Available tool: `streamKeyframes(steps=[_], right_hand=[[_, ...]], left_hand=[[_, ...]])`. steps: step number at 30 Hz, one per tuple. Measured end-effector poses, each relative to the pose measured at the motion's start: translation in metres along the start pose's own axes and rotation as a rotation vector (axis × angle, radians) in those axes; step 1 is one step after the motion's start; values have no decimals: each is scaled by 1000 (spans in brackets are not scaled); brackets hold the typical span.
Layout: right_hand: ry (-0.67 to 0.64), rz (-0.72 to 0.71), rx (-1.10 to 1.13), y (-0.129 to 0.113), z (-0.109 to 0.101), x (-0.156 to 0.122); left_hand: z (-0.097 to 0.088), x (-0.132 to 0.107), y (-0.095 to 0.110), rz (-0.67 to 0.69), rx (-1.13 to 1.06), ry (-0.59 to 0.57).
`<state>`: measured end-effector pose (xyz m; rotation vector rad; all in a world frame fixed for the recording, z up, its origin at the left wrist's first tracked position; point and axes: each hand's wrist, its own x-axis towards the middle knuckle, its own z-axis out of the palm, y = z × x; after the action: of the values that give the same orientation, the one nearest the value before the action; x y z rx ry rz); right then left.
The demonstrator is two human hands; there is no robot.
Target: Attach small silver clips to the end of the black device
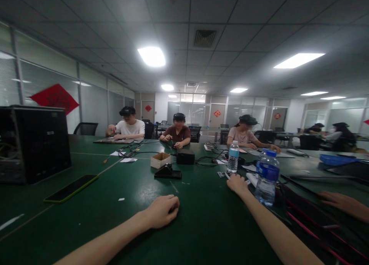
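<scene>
My left hand (163,212) rests on the green table (201,211), its fingers curled in loosely with a dark hollow beside the thumb and no object visible in it. My right hand (238,184) is stretched further forward, fingers closed near a small white piece (227,176) at the fingertips, too small to name. Just beyond it stands a clear water bottle (233,159) with a pale blue label. A larger blue-capped bottle (267,180) is to the right of my right wrist. Ahead of my left hand lies a black wedge-shaped device (167,173) on a flat base.
A small open box (160,160) and a black box (185,156) stand mid-table among cables. At left are a green-edged phone (72,188) and an opened computer case (34,144). Another person's hand (343,204) is at right, near a black-and-pink bag (314,215). Several people sit opposite.
</scene>
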<state>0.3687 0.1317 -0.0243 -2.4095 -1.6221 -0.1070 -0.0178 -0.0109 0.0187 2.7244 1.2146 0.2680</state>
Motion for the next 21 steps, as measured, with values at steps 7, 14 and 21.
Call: streamKeyframes(steps=[7,14,21], right_hand=[[-54,4,23,3,-3,6],[-112,-4,58,17,-11,14],[-156,-60,75,21,-13,8]], left_hand=[[2,1,0,16,41,-2],[-1,1,-2,25,34,-2],[6,-1,3,9,32,-13]])
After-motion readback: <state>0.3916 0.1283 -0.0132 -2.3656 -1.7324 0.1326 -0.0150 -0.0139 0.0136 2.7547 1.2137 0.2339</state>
